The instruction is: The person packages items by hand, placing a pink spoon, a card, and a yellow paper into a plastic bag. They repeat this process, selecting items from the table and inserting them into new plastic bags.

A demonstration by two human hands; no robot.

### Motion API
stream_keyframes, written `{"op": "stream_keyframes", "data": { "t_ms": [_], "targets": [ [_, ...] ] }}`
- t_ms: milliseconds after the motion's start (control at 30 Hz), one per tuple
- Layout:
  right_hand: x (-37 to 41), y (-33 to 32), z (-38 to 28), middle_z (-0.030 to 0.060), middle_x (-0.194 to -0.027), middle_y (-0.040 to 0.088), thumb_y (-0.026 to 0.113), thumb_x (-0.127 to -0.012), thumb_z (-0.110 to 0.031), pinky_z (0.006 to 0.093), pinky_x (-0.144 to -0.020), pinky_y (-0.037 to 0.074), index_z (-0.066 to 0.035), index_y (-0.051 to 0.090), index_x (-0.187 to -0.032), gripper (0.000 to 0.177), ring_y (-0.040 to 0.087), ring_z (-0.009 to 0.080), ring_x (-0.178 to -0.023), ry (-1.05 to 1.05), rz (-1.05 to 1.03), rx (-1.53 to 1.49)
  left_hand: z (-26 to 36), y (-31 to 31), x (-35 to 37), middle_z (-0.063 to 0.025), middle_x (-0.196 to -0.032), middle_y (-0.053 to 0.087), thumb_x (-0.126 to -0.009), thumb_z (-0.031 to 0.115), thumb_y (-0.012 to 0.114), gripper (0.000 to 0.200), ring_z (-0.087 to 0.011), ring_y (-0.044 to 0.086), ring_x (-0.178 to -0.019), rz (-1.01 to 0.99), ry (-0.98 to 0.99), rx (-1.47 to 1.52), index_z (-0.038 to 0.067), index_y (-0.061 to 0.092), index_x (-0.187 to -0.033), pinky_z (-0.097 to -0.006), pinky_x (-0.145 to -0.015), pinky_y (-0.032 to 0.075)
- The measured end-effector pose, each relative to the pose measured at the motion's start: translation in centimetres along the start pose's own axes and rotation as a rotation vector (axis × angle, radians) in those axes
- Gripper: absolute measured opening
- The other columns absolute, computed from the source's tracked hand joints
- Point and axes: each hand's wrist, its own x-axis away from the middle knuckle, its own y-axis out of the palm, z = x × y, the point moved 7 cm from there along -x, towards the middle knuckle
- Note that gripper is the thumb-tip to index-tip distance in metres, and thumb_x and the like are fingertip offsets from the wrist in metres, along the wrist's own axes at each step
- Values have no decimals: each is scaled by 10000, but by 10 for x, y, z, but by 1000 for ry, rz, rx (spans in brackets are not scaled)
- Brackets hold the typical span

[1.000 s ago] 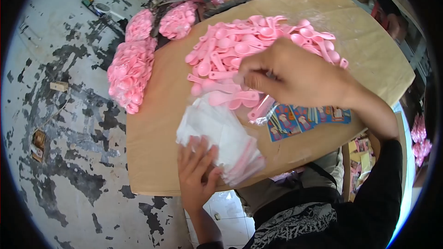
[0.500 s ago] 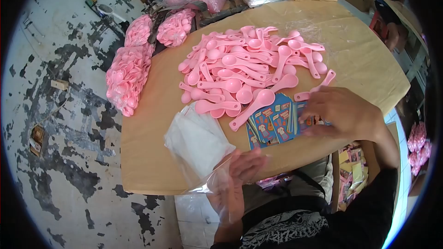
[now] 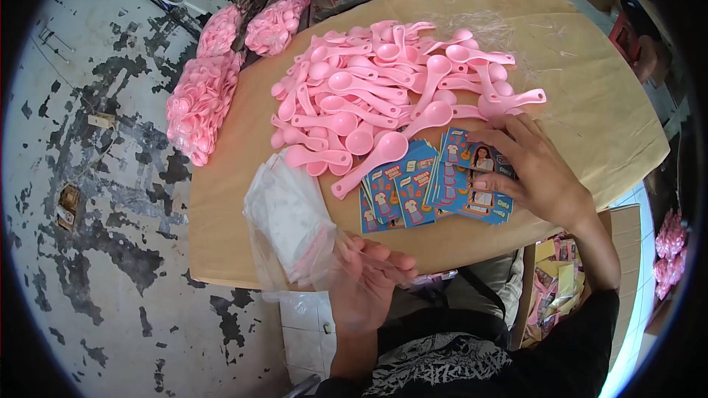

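Across the brown-covered table (image 3: 590,81), you are working with both bare hands. Your left hand (image 3: 365,280), palm turned up near the front edge, is holding a clear plastic bag (image 3: 324,254) in loosely curled fingers, and its thin film is spreading leftward over a stack of whitish bags (image 3: 284,203). Your right hand (image 3: 546,169) is reaching down onto the right end of a fanned row of blue printed cards (image 3: 415,203); your thumb and forefinger are standing apart there, and whether they are pinching a card cannot be told. Just beyond the cards, a large heap of pink spoons (image 3: 369,92) is covering the middle of the table, one spoon slanting beside the row. Bulging bags of spoons (image 3: 205,103) are sitting past the table's far left edge.
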Motion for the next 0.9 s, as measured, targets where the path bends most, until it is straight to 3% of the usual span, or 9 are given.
{"op": "stream_keyframes", "data": {
  "t_ms": [167, 267, 467, 567, 667, 767, 867, 900],
  "targets": [
    [15, -8, 3, 90, -1043, 615, 697, -787, -240, 413, -873, 448, -39, 671, -957, 264, 557, 289, -997, 4, 119, -165, -18, -1, -2, -181, -1166, 622, -1032, 223, 321, 335, -355, 640, -1015, 181, -108, -74, 54, 453, -1289, -470, -851, 562],
    [23, -11, -14, 96, -1099, 609, 709, -784, -241, 430, -855, 456, -71, 683, -945, 236, 555, 291, -1020, -324, 75, -119, -29, -3, 3, -186, -1186, 613, -1034, 203, 312, 334, -356, 639, -1017, 136, -94, -194, 45, 460, -1289, -473, -841, 567],
    [13, -3, -17, 100, -1126, 600, 723, -782, -254, 423, -918, 431, -165, 677, -1045, 282, 548, 319, -1058, -263, -41, -209, -27, -5, 12, -179, -1163, 623, -1026, 230, 359, 296, -355, 633, -1029, 89, -2, -303, 52, 517, -1202, -485, -874, 538],
    [13, -3, -17, 118, -1143, 590, 737, -770, -211, 412, -944, 411, -140, 641, -1133, 382, 537, 326, -1070, -165, -26, -196, -19, -9, 15, -177, -1142, 627, -1003, 263, 427, 306, -353, 624, -1039, 87, 29, -193, 20, 554, -1140, -502, -909, 510],
    [9, -9, -12, 119, -1090, 612, 753, -752, -117, 348, -845, 457, -96, 612, -1178, 450, 577, 252, -1001, -38, 113, -314, -11, -5, 16, -152, -1135, 625, -1001, 289, 434, 306, -336, 621, -1042, 50, 50, -145, 53, 546, -1161, -494, -912, 506],
    [13, 1, 10, 80, -984, 649, 759, -737, -34, 258, -677, 467, -44, 615, -1143, 431, 599, 133, -818, 210, 79, -509, -6, -7, 20, -145, -1145, 623, -1011, 298, 406, 308, -327, 621, -1047, 34, 59, -77, 81, 535, -1187, -487, -907, 509],
    [15, 13, 29, 24, -858, 653, 746, -765, -14, 199, -562, 426, -31, 619, -1104, 363, 547, 46, -685, 275, 25, -446, -1, -6, 24, -157, -1161, 620, -1020, 296, 379, 321, -325, 616, -1063, 28, 43, -15, 77, 526, -1202, -488, -915, 505],
    [14, 16, 28, 2, -819, 639, 735, -787, -15, 200, -553, 429, -17, 631, -1018, 253, 528, 29, -655, 256, 71, -556, 1, -5, 25, -162, -1166, 618, -1023, 295, 370, 326, -323, 613, -1070, 29, 38, -3, 74, 522, -1209, -488, -919, 503]
  ]
}}
